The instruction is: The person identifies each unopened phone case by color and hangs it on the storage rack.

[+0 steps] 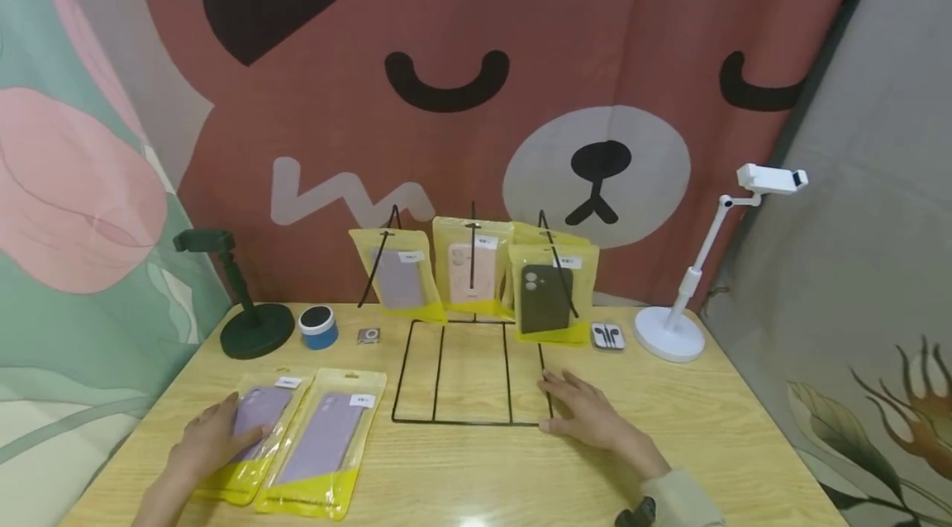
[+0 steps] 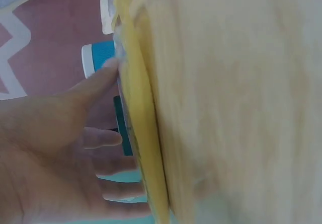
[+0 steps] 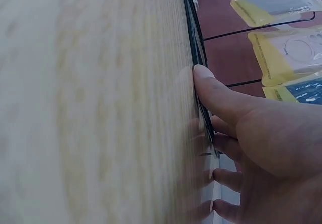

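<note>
My left hand (image 1: 204, 443) lies over the left of two yellow-edged clear pouches (image 1: 248, 481), each holding a purple phone case. In the left wrist view its outstretched thumb and fingers touch the pouch (image 2: 141, 113) along its face. Right beside it lies the second pouch (image 1: 321, 444). My right hand (image 1: 587, 411) rests at the front right corner of a black wire display rack (image 1: 476, 424), with thumb and fingertips on the table around the rack's side bar. Pouches with purple (image 1: 400, 279), pink (image 1: 472, 271) and black (image 1: 546, 296) phone cases hang from the rack's hooks.
A dark green phone stand (image 1: 256, 330) and a blue-and-white round speaker (image 1: 318, 329) stand at the back left. Near the rack lies a small square clip device (image 1: 368, 335). Boxed earphones (image 1: 607, 336) and a white phone stand (image 1: 669, 334) are at the back right.
</note>
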Available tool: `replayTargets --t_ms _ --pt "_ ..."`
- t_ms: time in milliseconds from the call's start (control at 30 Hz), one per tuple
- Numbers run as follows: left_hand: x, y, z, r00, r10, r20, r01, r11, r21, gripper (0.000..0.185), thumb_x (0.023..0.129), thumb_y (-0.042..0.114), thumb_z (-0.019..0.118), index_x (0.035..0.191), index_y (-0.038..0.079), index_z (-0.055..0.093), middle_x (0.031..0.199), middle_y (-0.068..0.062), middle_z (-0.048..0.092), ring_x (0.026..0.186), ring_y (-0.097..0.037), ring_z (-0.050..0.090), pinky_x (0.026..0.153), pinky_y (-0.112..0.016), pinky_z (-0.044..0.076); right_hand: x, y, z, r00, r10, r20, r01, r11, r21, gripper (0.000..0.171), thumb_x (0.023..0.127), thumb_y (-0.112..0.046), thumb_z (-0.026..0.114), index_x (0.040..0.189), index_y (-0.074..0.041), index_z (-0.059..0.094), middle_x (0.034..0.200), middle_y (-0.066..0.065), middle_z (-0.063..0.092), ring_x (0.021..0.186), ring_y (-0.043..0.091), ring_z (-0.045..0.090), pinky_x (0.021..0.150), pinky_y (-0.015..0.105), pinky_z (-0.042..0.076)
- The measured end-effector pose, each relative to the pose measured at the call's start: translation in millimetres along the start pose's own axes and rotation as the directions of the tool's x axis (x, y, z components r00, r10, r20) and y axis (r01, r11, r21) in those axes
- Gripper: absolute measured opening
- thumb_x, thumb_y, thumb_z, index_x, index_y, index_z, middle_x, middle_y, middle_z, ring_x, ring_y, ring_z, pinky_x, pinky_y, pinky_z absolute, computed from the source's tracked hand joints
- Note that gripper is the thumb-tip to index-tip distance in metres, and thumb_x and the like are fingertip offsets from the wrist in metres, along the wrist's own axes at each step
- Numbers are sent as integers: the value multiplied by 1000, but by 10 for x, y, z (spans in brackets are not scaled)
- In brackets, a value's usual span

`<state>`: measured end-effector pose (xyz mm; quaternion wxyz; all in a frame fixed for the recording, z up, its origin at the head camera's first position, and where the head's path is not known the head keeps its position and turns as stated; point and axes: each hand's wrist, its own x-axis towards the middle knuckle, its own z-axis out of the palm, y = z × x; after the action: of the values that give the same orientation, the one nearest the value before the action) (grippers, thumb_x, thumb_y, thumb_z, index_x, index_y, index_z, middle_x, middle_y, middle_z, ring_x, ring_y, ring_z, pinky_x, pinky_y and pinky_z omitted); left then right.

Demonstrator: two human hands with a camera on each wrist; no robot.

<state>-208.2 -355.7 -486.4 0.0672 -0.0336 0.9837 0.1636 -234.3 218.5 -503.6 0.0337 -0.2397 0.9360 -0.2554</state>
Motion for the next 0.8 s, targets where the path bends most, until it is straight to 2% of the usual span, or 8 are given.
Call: replayTargets --t_ms 100,167,300,433,567,700,800 --pt "5 11 -26 998 28 -47 -28 1000 2 98 80 58 68 132 -19 37 114 -44 48 96 -59 51 72 -67 47 -15 -4 -11 1000 2 -1 -2 1000 3 69 88 -44 66 142 -6 47 152 17 34 138 50 22 103 73 17" --pt "6 19 -42 996 51 -75 -53 998 -22 93 79 52 73 130 -18 40 106 -41 51 88 -51 55 68 -63 49 -15 -3 -17 1000 3 1 -3 1000 4 69 88 -45 65 142 -6 46 152 17 33 139 50 22 103 73 17" --pt "-11 8 -49 990 66 -121 -76 994 -80 90 72 42 82 131 -13 41 101 -38 46 79 -42 55 63 -54 50 -12 -2 -7 1000 8 4 -8 1000 8 69 88 -45 65 143 -7 46 153 16 33 139 49 22 103 73 17" --pt "-22 -30 -46 987 61 -152 -77 992 -103 97 68 41 85 135 -9 35 102 -37 36 76 -43 53 60 -50 49 -17 -3 1 1000 6 6 -6 1000 4 69 88 -45 65 143 -7 46 153 16 33 139 49 22 103 73 16" --pt "-13 -74 -79 980 88 -179 -108 989 -102 97 69 35 86 137 -8 31 101 -40 35 77 -46 52 61 -52 49 -24 -20 -7 1000 -3 -8 3 1000 -2 69 88 -44 66 142 -5 47 152 17 34 138 50 23 103 73 17" --pt "-19 -108 -164 961 151 -231 -179 978 -108 76 74 15 81 132 -11 40 93 -41 46 74 -42 55 61 -50 48 -24 -41 -20 1000 -7 -7 7 1000 -9 69 88 -45 65 142 -4 47 151 18 35 137 51 23 103 73 17" --pt "-51 -107 -249 942 163 -293 -218 961 -168 56 79 3 73 129 -10 52 95 -36 58 67 -28 54 58 -40 46 -24 -56 -35 1000 0 -1 0 1000 -12 69 89 -45 65 142 -5 46 152 18 34 138 51 22 103 73 17"
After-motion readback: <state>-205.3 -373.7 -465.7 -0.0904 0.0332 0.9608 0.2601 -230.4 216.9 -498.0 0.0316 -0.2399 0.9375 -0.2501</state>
